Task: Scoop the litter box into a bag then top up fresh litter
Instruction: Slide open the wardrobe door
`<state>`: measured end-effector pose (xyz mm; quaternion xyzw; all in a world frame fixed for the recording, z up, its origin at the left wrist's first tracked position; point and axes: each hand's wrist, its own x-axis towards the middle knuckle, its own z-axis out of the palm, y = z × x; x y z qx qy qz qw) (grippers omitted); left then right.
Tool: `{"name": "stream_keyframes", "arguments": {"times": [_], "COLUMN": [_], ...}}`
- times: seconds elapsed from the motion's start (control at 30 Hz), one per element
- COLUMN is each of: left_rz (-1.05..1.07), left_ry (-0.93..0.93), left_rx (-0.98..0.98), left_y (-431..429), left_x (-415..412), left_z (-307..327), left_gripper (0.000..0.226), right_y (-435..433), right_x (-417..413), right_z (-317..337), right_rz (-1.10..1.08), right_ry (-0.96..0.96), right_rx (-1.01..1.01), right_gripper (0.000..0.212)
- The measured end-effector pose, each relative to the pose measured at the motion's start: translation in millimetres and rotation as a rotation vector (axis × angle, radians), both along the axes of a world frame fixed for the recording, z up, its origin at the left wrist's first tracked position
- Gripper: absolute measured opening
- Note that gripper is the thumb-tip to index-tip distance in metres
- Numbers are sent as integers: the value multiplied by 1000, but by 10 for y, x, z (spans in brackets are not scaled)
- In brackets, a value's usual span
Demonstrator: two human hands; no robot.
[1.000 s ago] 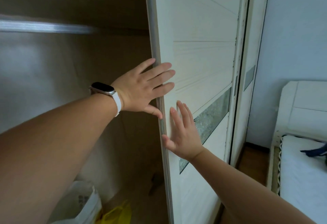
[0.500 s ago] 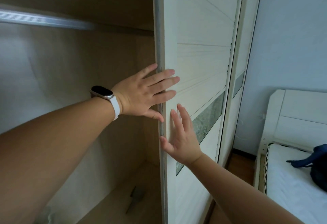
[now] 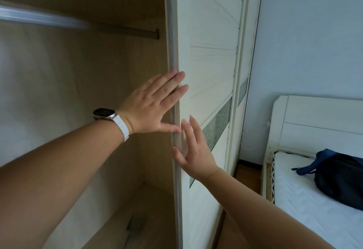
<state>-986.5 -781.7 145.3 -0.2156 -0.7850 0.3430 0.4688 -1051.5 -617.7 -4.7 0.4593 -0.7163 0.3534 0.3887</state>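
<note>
- Both hands lie flat with straight fingers and hold nothing. The left hand (image 3: 153,107) spans the leading edge of the sliding wardrobe door (image 3: 208,52); the right hand (image 3: 194,150) presses the door's face just below it.
- Both palms are hidden against the door.
- Forearms cover much of the wardrobe floor (image 3: 153,205); a small grey object (image 3: 136,223) lying there is too blurred to identify.
- The hanging rail (image 3: 59,20) smears toward the left.
- A dark blue backpack (image 3: 341,178) on the bed (image 3: 306,199) is cut off at the right edge.

Both arms extended forward. Left hand (image 3: 155,104) flat, fingers straight; just above right hand (image 3: 194,150), also flat, fingers pointing up.
</note>
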Motion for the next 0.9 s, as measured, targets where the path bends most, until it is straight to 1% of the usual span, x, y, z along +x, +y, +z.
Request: {"name": "stream_keyframes", "arguments": {"times": [0.1,0.23,0.47,0.9], "left_rz": [-30,-63,-84,-143], "left_ry": [-6,-9,-44,-58], "left_rx": [-20,-17,15,27], "left_y": [-32,-45,-6,13], "left_x": [-62,-177,-452,-1103], "left_z": [19,-20,-23,-60], "left_gripper": [107,105,102,99], "right_y": [-2,-23,28,105], "right_x": [-112,-240,-461,-985], "right_z": [17,-31,-39,-13], "right_rz": [-15,-38,-113,-153], "right_ry": [45,49,9,-29], "right_rx": [7,1,39,54], "right_gripper": [75,81,69,73]}}
